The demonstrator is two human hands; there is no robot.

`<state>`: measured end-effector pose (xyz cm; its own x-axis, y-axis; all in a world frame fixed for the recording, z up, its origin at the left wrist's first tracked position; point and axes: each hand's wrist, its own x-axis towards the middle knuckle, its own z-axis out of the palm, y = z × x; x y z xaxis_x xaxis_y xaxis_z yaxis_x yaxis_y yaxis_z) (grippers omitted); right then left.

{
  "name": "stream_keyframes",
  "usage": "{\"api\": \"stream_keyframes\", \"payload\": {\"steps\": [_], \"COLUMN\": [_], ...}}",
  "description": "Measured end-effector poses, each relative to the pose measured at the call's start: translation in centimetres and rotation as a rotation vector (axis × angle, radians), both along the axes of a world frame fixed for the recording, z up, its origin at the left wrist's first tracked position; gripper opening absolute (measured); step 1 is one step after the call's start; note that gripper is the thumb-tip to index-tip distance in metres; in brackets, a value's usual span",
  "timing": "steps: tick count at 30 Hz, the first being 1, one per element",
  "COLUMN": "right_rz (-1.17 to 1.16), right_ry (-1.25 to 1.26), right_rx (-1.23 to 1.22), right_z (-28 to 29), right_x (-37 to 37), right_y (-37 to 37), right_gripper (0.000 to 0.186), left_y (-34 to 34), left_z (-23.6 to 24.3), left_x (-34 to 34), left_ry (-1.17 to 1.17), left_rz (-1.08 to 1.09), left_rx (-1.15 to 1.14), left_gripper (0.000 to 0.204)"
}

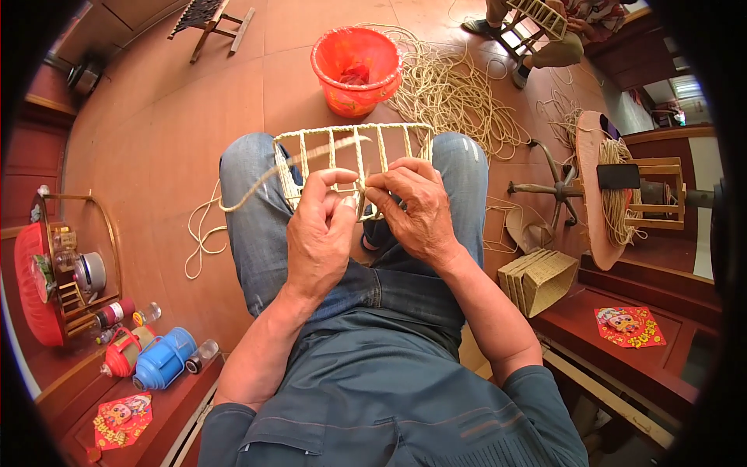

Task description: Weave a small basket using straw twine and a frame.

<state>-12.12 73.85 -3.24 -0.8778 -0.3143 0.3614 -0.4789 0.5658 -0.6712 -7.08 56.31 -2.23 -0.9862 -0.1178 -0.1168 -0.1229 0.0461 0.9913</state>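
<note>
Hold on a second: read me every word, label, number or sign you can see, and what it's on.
No text can be read clearly enough to quote.
Lower-left red sheet: gold markings, too small.
Right-side red sheet: gold markings, too small.
Dark red bottle: any label too blurred.
Corded frame at the left hand and right hand: no lettering visible.
</note>
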Motion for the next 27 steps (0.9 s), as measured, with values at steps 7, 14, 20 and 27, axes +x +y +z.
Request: {"api": "stream_keyframes", "payload": {"steps": [7,14,20,27], "right_rz": [-0.067,0.07,0.113,0.08], "right_ry": [0.111,0.216,0.235,0.191], "right_rx": [0.104,0.155,0.034,0.021], "right_z": [0.9,2.1,0.3,0.2], "right_x": [0.9,0.1,-1.4,-1.6], "right_y": [-0.4,0.2,-0.8,-1.4], "right_gripper": [0.023,0.037,0.016,0.013], "left_y": [0.0,-3.4,-9.9,-25.4], "left_z": [2.6,7.9,12.9,19.4], "left_x": [1.6,3.3,3.0,1.7], "left_ry": [0.076,0.095,0.439,0.698], "left_rz": [-0.105,-0.173,-0.053,0.867], "left_rx": [-0.092,0.024,0.327,0.069], "left_gripper": [0.03,0.035,0.053,0.034]}}
